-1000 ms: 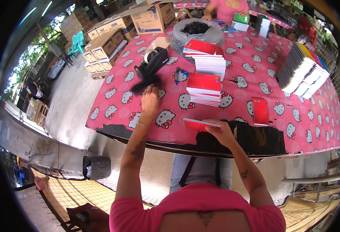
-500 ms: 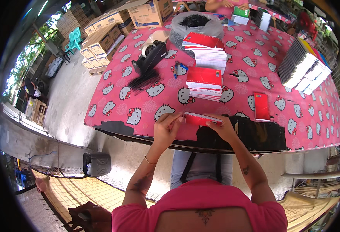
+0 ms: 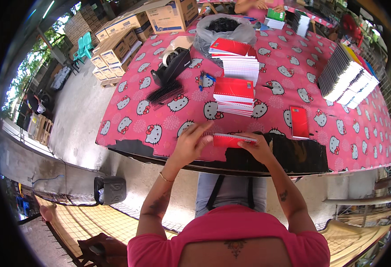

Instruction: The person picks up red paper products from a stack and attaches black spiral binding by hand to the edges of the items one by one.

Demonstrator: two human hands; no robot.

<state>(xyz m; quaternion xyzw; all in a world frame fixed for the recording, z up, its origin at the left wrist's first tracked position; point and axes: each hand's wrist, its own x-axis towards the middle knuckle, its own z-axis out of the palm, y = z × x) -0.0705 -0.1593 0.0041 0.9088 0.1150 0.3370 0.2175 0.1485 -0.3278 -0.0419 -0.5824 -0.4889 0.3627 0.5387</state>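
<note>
A small red-covered notebook (image 3: 229,140) is tilted up at the near edge of the table, its white page edges on top. My right hand (image 3: 256,147) grips its right end, thumb on the cover. At its left end is my left hand (image 3: 190,144), index finger stretched out and thumb apart from it. A thin dark spiral coil (image 3: 207,133) seems to stick out there between finger and thumb. Beyond lies a stack of red notebooks (image 3: 234,89), with a taller red stack (image 3: 240,66) behind it. A single red notebook (image 3: 299,122) lies flat to the right.
Loose black coils (image 3: 165,92) lie left, near a black tape dispenser (image 3: 173,66). Blue-handled pliers or cutters (image 3: 202,82) lie beside the stacks. A plastic bag of black coils (image 3: 224,33), cartons (image 3: 171,17) and a tall notebook pile (image 3: 346,80) stand farther off. Another person (image 3: 253,6) works across the table.
My left thumb and index finger have parted from a pinch at the notebook's left end, and that hand has shifted slightly left. My right hand keeps its grip.
</note>
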